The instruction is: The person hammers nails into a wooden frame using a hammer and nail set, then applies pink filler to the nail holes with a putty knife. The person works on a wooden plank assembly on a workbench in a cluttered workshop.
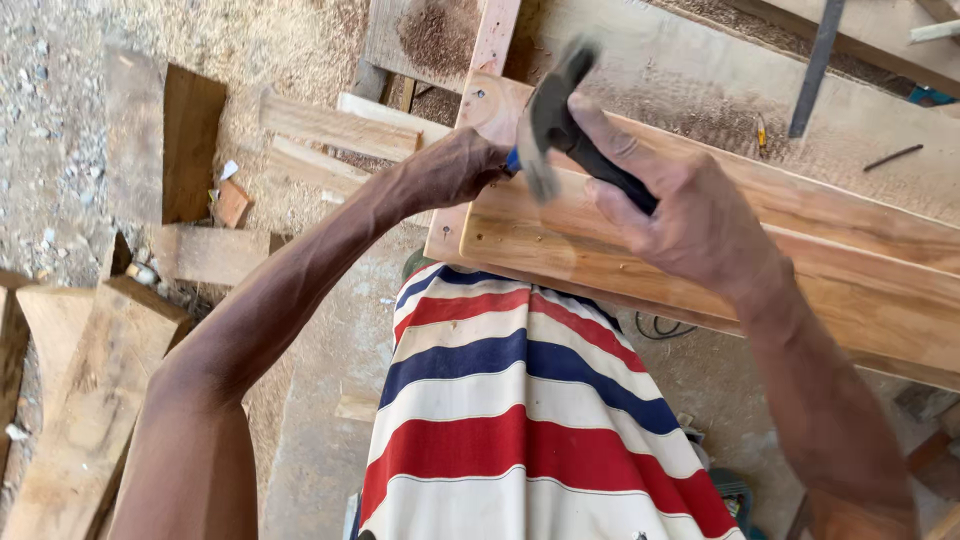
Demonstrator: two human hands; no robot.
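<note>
R hand (690, 215) fist closed on hammer (560, 130) black grip, head blurred above plank (700, 240) | L hand (455, 170) fingers pinched at plank near end, item hidden | hammer: likely head-heavy, stiff; hold low on grip | plank rigid, heavy

Head camera looks steeply down, close over the wooden boards (760, 230).

I am seeing two bare hands working, left hand (455, 168) and right hand (690, 215), and one hammer (560, 125) showing between them. Two stacked planks (800, 250) are lying on the bench. About six loose wood offcuts (330, 125) are lying on the ground. One red, white and blue striped cloth (520, 420) is showing.
</note>
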